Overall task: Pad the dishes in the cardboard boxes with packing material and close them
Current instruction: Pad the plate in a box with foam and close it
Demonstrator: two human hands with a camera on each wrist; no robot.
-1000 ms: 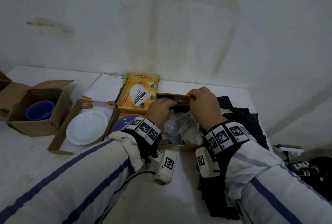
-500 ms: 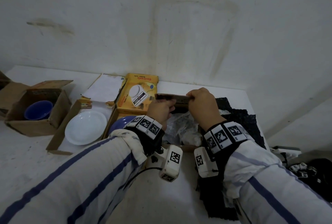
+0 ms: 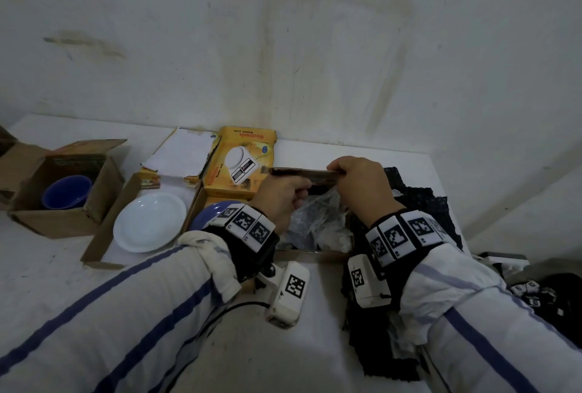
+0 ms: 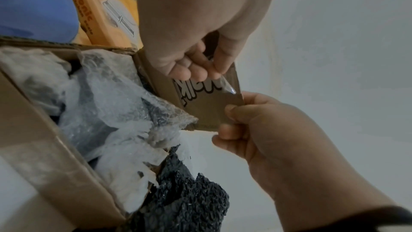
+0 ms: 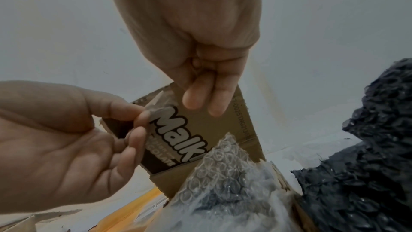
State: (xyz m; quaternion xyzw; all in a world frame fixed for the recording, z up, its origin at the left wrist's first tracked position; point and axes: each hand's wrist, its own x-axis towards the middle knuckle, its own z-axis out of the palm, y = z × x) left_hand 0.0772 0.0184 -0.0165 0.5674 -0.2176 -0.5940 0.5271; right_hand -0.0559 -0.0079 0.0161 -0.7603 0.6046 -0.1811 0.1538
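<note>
A brown cardboard box (image 3: pixel 311 255) holds crumpled clear bubble wrap (image 3: pixel 318 219) (image 4: pixel 107 98) (image 5: pixel 223 174); whatever dish lies under it is hidden. The box's far flap (image 3: pixel 302 172) (image 4: pixel 207 107) (image 5: pixel 214 130), printed in brown and white, stands raised. My left hand (image 3: pixel 302 186) (image 5: pixel 142 121) pinches the flap's left end, where a strip of clear tape (image 4: pixel 227 84) sticks out. On the flap's right end my right hand (image 3: pixel 338 172) (image 4: pixel 229 119) pinches the edge between thumb and fingers.
Left of the box a blue dish (image 3: pixel 209 213) sits in a yellow kitchen-scale box (image 3: pixel 242 166). Further left are a white plate (image 3: pixel 149 225) in a flat open box and a blue bowl (image 3: pixel 66 192) in a brown carton. Black foam netting (image 3: pixel 419 200) lies at the right; the wall is close behind.
Both hands keep hold of the raised flap; only the left wrist has shifted slightly.
</note>
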